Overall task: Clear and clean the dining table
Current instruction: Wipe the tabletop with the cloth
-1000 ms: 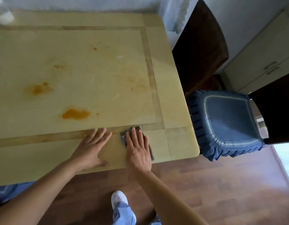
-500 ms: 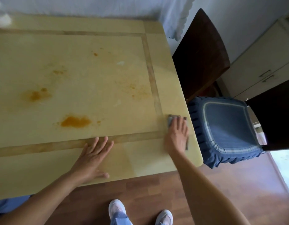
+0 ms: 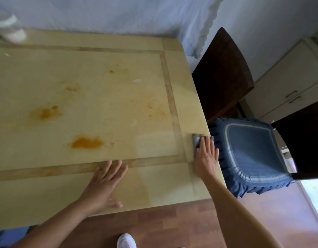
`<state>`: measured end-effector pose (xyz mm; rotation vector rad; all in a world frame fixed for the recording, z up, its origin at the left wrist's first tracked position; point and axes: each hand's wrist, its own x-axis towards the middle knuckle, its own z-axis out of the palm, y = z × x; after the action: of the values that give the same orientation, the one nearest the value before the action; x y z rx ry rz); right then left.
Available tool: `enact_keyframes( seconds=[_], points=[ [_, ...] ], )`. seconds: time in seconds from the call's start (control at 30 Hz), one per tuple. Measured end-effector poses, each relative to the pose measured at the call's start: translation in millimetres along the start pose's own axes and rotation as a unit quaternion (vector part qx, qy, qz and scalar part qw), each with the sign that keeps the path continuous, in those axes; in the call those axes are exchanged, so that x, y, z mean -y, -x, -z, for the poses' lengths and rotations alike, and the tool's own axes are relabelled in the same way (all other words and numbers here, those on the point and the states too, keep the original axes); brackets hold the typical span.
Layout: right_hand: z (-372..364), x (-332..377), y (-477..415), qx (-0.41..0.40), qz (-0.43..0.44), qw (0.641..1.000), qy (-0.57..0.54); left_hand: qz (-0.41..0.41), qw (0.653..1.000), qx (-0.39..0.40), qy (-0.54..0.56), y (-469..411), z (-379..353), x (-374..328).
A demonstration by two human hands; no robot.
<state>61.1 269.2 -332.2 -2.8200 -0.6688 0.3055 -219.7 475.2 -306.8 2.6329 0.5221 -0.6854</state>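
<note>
The pale yellow dining table [image 3: 47,197] fills the left of the head view. Orange stains [image 3: 87,142] mark its middle, with fainter ones further back. My right hand [image 3: 206,156] presses flat on a small grey cloth [image 3: 196,140] at the table's right edge, most of the cloth hidden under the palm. My left hand [image 3: 105,183] lies flat on the table near the front edge, fingers spread, holding nothing.
A dark wooden chair [image 3: 224,76] with a blue cushion [image 3: 249,154] stands right beside the table's right edge. A white container [image 3: 9,27] sits blurred at the far left corner. Cream cabinets [image 3: 294,86] are at the right. My white shoe [image 3: 127,241] is on the wooden floor.
My right hand slid the grey cloth from the front border to the table's right edge, then a little further along it. My left hand stayed flat in place.
</note>
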Motion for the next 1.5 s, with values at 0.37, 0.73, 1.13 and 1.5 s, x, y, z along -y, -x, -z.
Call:
enact_keyframes(
  seconds=[0.37,0.73,1.13,1.5],
  points=[
    [-9,70,-22,0.01,-0.029,0.999,0.026,0.013,1.0,0.026,-0.007,-1,1,-2],
    [-28,128,-20,0.085,0.284,0.955,-0.027,0.047,0.971,-0.232,0.038,-41,74,14],
    [-3,114,-126,-0.035,-0.026,0.999,-0.015,0.168,0.985,-0.027,0.038,-160,162,90],
    [-54,214,-115,0.089,0.379,0.921,0.0,0.177,0.981,0.075,-0.013,-177,175,128]
  ],
)
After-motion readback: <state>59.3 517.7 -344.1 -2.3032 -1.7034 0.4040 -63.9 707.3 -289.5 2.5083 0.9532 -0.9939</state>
